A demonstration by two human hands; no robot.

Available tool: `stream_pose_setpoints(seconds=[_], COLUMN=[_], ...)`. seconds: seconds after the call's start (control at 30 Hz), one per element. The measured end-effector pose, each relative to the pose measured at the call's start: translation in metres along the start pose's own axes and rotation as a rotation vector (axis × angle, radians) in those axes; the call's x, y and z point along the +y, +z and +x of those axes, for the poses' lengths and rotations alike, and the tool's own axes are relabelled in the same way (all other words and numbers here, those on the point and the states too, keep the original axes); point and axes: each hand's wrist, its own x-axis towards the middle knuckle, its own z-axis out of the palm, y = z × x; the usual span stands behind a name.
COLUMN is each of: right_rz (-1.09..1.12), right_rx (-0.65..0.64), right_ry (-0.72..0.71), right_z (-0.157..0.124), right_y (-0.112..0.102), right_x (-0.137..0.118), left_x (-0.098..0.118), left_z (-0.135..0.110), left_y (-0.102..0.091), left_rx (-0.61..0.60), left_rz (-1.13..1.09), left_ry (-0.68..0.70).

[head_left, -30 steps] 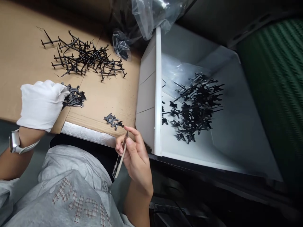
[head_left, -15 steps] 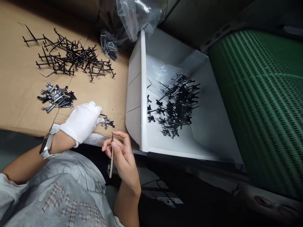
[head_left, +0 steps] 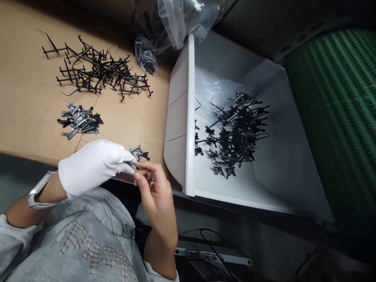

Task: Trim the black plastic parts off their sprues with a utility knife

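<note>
My left hand (head_left: 96,164), in a white glove, is closed with thumb and fingers on a small dark plastic part (head_left: 134,165), mostly hidden by the glove. My bare right hand (head_left: 155,186) meets it there, its thumb and forefinger bent together at the part's end. Whatever else lies inside the right hand is hidden; the thin tool seen earlier does not show. Just beyond the fingertips a few black plastic clips (head_left: 140,152) lie on the cardboard (head_left: 126,121). Further left is a heap of similar clips (head_left: 79,119).
Behind the clips spreads a tangle of thin black rods (head_left: 102,72). A clear bag (head_left: 145,56) of black parts lies near it. On the right stands a white bin (head_left: 190,117) holding many black pieces (head_left: 237,131). A green ribbed surface (head_left: 346,98) rises beyond the bin.
My left hand has drawn back from the small clips with a part in its fingers. My right hand has turned toward it, and its thin pointed tool is no longer visible. The view has shifted.
</note>
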Motion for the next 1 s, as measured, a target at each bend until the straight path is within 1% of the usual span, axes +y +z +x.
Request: stream_pose_setpoints(seconds=[0.07, 0.1, 0.13, 0.2, 0.27, 0.3, 0.37, 0.4, 0.47, 0.53, 0.63, 0.73, 0.87, 0.93, 1.0], right_rz=[-0.059, -0.074, -0.084, -0.084, -0.043, -0.016, 0.017, 0.017, -0.013, -0.061, -0.162, -0.202, -0.169, -0.162, -0.156], right_rx=[0.057, 0.09, 0.117, 0.136, 0.079, 0.032, -0.053, -0.071, -0.059, -0.055, -0.075, -0.071, -0.04, -0.034, -0.043], right_ry=[-0.042, -0.059, -0.075, -0.097, -0.108, -0.111, -0.111, -0.112, -0.12, -0.162, -0.246, -0.259, -0.243, -0.248, -0.267], right_z=[0.001, 0.0, -0.001, -0.004, -0.009, -0.011, -0.017, -0.02, -0.025, -0.028, -0.03, -0.032, -0.034, -0.034, -0.033], right_y=[0.001, 0.002, 0.003, 0.005, 0.005, 0.004, 0.002, 0.0, -0.003, -0.004, -0.003, -0.001, 0.003, 0.003, 0.004], right_x=[-0.005, -0.007, -0.008, -0.011, -0.011, -0.011, -0.01, -0.009, -0.008, -0.008, -0.01, -0.012, -0.013, -0.014, -0.013], left_x=[0.004, 0.006, 0.009, 0.013, 0.017, 0.018, 0.021, 0.022, 0.025, 0.03, 0.037, 0.044, 0.048, 0.049, 0.049], left_z=[-0.001, -0.001, -0.001, -0.001, -0.001, -0.001, -0.002, -0.002, -0.003, -0.003, -0.002, -0.002, -0.005, -0.007, -0.008], left_y=[-0.006, -0.008, -0.009, -0.006, 0.001, 0.006, 0.014, 0.018, 0.023, 0.025, 0.026, 0.024, 0.022, 0.023, 0.023], left_rx=[0.046, 0.057, 0.074, 0.139, 0.235, 0.288, 0.37, 0.383, 0.385, 0.388, 0.389, 0.355, 0.349, 0.377, 0.412], left_rz=[-0.142, -0.237, -0.343, -0.574, -0.777, -0.821, -0.79, -0.743, -0.656, -0.622, -0.621, -0.623, -0.57, -0.513, -0.443], left_ry=[0.047, 0.038, 0.005, -0.124, -0.248, -0.282, -0.29, -0.277, -0.258, -0.271, -0.324, -0.342, -0.311, -0.289, -0.24])
